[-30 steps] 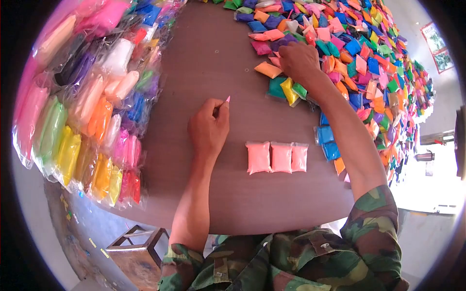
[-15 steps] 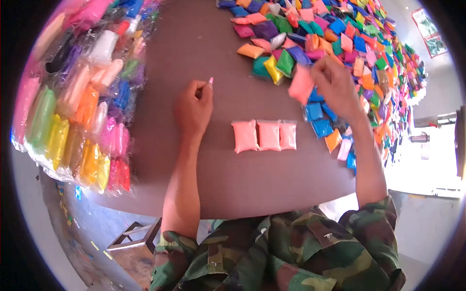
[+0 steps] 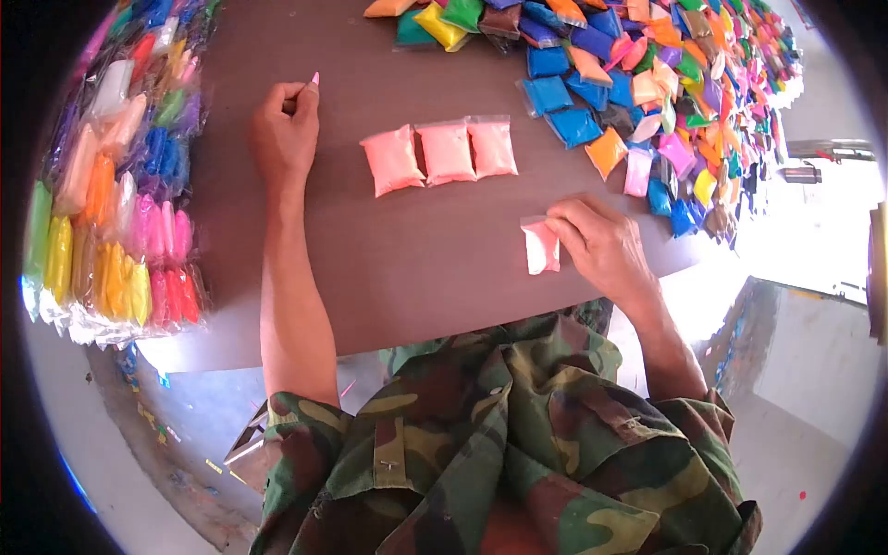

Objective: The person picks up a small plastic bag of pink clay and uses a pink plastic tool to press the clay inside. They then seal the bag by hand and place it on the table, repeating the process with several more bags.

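My right hand pinches the upper edge of a small salmon-pink packet near the front right of the table. Three matching pink packets lie side by side in a row: the left packet, the middle packet and the right packet. To the left of that row, my left hand is closed, with a small pink pointed object sticking up from its fingers. What that object is, I cannot make out.
A large heap of small coloured packets covers the right and far side of the brown table. Bundles of longer coloured packs in clear wrap lie along the left. Below the table's front edge, a stool stands partly hidden.
My right hand has brought the pink packet from beside the heap toward the table's front edge. The view has shifted, while my left hand keeps its closed pose.
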Demonstrator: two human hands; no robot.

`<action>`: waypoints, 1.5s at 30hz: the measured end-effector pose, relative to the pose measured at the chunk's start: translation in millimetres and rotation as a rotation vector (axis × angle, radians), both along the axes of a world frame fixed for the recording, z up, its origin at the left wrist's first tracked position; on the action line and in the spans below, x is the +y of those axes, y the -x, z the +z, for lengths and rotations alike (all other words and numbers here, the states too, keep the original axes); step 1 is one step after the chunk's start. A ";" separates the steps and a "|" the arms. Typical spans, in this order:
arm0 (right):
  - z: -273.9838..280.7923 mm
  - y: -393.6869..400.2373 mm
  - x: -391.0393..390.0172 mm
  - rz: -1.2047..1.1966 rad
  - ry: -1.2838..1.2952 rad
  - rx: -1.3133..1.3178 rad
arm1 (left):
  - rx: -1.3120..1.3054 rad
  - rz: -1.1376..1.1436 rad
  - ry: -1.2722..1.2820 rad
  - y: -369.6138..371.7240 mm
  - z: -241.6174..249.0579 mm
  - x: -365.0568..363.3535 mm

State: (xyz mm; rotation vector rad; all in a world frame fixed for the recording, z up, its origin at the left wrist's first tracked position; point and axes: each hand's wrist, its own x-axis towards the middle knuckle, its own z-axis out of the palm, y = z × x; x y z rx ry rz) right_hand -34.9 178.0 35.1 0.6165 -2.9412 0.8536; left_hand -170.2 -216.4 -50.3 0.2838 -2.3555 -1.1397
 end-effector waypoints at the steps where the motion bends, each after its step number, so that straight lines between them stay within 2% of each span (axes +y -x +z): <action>1: -1.3 -2.2 0.6 0.006 0.011 0.068 | -0.006 0.001 0.017 -0.6 0.1 -1.3; 4: -0.6 -14.7 4.5 -0.009 -0.035 0.253 | -0.023 0.018 0.041 -3.3 2.7 -0.2; 7: 7.9 -41.1 -3.1 0.172 -0.144 0.278 | -0.021 0.021 0.053 -3.7 2.1 -0.1; 11: -21.5 -72.0 4.1 0.266 -0.322 0.104 | 0.014 -0.023 -0.026 0.2 -9.8 -6.2; 22: -34.8 -80.1 -1.1 0.204 -0.281 0.042 | -0.038 0.030 0.063 -12.5 14.1 6.0; 27: -37.3 -74.1 -1.6 0.218 -0.259 0.064 | 0.003 -0.024 0.026 -6.9 2.9 -1.4; 36: -22.1 -66.0 9.7 0.194 -0.017 0.004 | -0.018 -0.004 0.017 -7.6 5.0 3.2; 40: -22.9 -64.3 17.8 0.085 -0.014 0.081 | -0.022 -0.021 -0.023 -3.7 -2.2 -3.0; 45: -23.7 -74.6 20.1 0.148 -0.106 0.093 | -0.036 0.012 0.050 -5.0 4.9 -0.1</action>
